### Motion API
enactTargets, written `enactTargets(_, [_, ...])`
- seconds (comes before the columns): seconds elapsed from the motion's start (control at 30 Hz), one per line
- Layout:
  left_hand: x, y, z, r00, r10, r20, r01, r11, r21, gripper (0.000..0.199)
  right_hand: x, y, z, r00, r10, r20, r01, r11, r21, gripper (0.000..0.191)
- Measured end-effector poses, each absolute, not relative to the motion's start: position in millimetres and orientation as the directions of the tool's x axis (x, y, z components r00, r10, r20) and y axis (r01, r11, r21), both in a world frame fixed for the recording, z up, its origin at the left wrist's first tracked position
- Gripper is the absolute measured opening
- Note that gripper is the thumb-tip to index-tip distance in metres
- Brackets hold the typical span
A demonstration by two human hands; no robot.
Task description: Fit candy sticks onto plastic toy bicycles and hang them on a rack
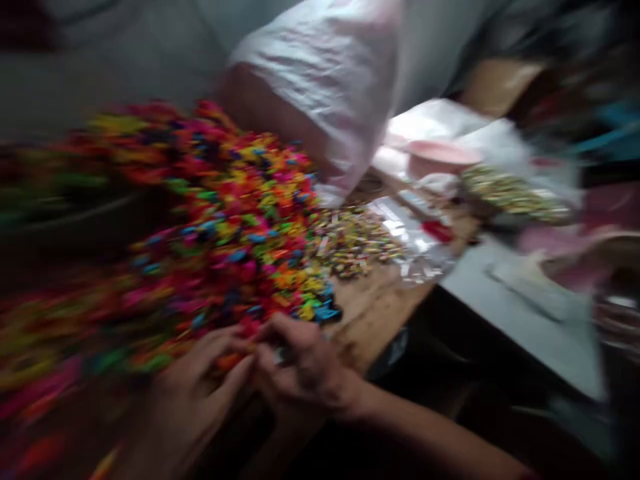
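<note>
Bright pieces (260, 227) lie heaped on the table (370, 313); judged light, stiff, slick, best pinched by an edge. Left hand (197, 390) and right hand (310, 363) meet beside them, fingers narrowed; blur hides any grip.

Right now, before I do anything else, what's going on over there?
A person is working with both hands at a wooden table. The left hand and right hand meet fingertip to fingertip at the near edge of a heap of bright pieces. Blur hides exactly what they pinch. A smaller heap of goldish bits lies to the right of the bright one, next to clear plastic. A white sack is behind.
</note>
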State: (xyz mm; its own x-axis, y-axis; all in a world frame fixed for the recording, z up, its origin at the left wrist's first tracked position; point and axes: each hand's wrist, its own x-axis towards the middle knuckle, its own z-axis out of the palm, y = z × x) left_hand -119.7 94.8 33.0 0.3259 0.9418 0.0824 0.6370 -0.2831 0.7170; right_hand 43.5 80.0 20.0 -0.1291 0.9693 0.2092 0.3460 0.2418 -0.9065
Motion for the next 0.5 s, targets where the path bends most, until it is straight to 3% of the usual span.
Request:
enactTargets(0.2, [-133, 77, 46, 0.167, 0.984, -0.054, 0.682, -0.076, 0.728, 0.012, 28, 78, 4, -0.187, 0.965, 0.184, 0.224, 0.224, -0.949, 0.007])
enactTargets(0.5, [-146, 63, 50, 0.156, 0.955, -0.251, 0.551, 0.127, 0.825, 0.017, 21, 74, 9, -0.293, 0.943, 0.159, 0.198, 0.223, -0.955, 0.010])
